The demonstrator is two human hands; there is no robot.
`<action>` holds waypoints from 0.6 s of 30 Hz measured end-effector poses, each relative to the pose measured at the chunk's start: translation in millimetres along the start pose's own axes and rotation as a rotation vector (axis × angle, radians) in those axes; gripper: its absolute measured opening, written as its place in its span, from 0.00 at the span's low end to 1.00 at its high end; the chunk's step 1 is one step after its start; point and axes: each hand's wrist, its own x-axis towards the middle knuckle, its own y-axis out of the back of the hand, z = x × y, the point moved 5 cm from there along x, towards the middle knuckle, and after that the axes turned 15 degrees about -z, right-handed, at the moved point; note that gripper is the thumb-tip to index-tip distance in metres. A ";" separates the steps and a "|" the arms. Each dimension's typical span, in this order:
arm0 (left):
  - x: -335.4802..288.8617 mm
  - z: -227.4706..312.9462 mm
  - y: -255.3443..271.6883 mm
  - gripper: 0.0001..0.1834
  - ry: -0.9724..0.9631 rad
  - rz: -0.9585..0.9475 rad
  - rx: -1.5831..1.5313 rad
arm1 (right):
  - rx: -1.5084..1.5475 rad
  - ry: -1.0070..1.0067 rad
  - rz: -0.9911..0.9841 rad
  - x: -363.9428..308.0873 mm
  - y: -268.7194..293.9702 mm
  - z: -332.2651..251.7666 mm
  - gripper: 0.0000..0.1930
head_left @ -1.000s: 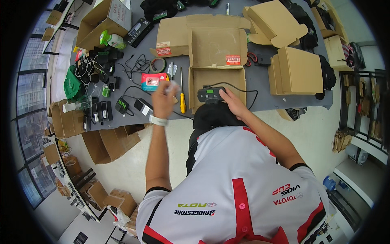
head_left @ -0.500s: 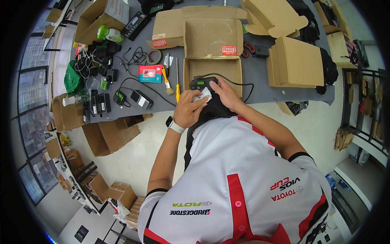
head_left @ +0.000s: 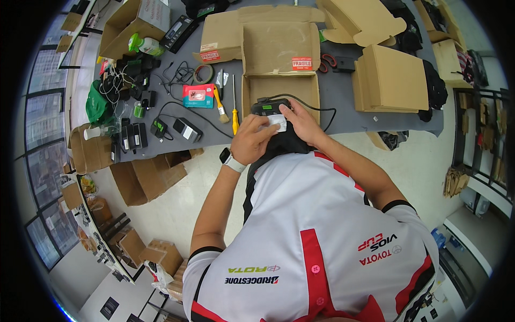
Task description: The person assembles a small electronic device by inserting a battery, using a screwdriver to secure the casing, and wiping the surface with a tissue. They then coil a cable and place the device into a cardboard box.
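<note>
A small black device with a green label and a black cable is at the table's near edge, in front of the open cardboard box. Its right end is gripped by my right hand, thumb lying on the near side. My left hand, wearing a white-strapped watch, pinches a crumpled white wipe against or close beside the device's near edge. Exact contact there is hard to make out. The underside of the device is hidden.
Left of the box lie a yellow screwdriver, a brush, a red-and-teal wipes pack and a tape roll. Black adapters and cables crowd further left. Red-handled scissors and stacked cardboard boxes stand right.
The wipe has shifted slightly right and now shows more spread out. My right hand has moved a little, its thumb lower on the device. Both hands keep their hold.
</note>
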 end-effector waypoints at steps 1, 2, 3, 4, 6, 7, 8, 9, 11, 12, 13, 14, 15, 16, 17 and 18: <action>-5.4 -5.8 -0.1 0.15 -0.001 -0.011 -0.003 | -0.022 -0.006 0.004 -1.7 1.4 -1.4 0.24; -12.4 -15.9 -0.5 0.14 0.027 -0.012 -0.004 | -0.044 -0.012 0.008 -3.4 3.7 -3.2 0.23; -22.6 -27.8 0.0 0.14 0.060 -0.010 0.000 | -0.065 -0.016 0.006 -3.8 3.6 -6.1 0.22; -31.0 -40.3 -0.6 0.13 0.089 -0.011 0.004 | -0.101 -0.039 0.013 -4.2 5.5 -10.0 0.22; -39.2 -53.1 4.3 0.12 0.222 0.091 -0.145 | -0.177 -0.088 0.033 -6.1 12.2 -15.3 0.22; -33.4 -48.5 13.5 0.12 0.298 0.134 -0.213 | -0.207 -0.059 0.011 -5.1 14.5 -15.0 0.23; -30.2 -46.9 16.7 0.11 0.375 0.178 -0.280 | -0.185 -0.039 0.025 -6.4 13.7 -11.3 0.24; -24.9 -40.7 15.9 0.11 0.335 0.253 -0.269 | -0.166 -0.014 0.028 -3.6 9.4 -8.5 0.26; 1.8 -9.0 15.8 0.12 0.154 0.194 -0.134 | -0.165 0.019 0.017 -0.2 3.8 -10.7 0.26; 10.9 5.1 13.2 0.13 0.068 0.164 -0.067 | -0.181 0.024 0.002 -2.1 0.3 -15.5 0.24; 15.9 10.5 5.8 0.16 0.028 0.098 0.046 | -0.199 0.028 -0.013 -4.2 -3.1 -20.7 0.23; 12.0 9.9 4.0 0.16 0.031 0.122 0.059 | -0.231 0.035 0.001 -6.8 -4.3 -25.3 0.23; 8.2 7.6 0.2 0.16 0.028 0.145 0.071 | -0.265 0.045 0.021 -9.6 -3.4 -31.0 0.23; 4.2 4.3 -3.7 0.16 0.024 0.167 0.083 | -0.298 0.055 0.042 -12.1 -2.5 -36.0 0.24; -2.4 -7.3 -4.7 0.17 0.087 0.161 0.073 | -0.312 0.038 0.070 -14.4 -1.4 -39.0 0.24; -5.1 -9.4 -7.1 0.16 0.107 0.176 0.030 | -0.323 0.019 0.097 -16.9 -1.8 -39.8 0.24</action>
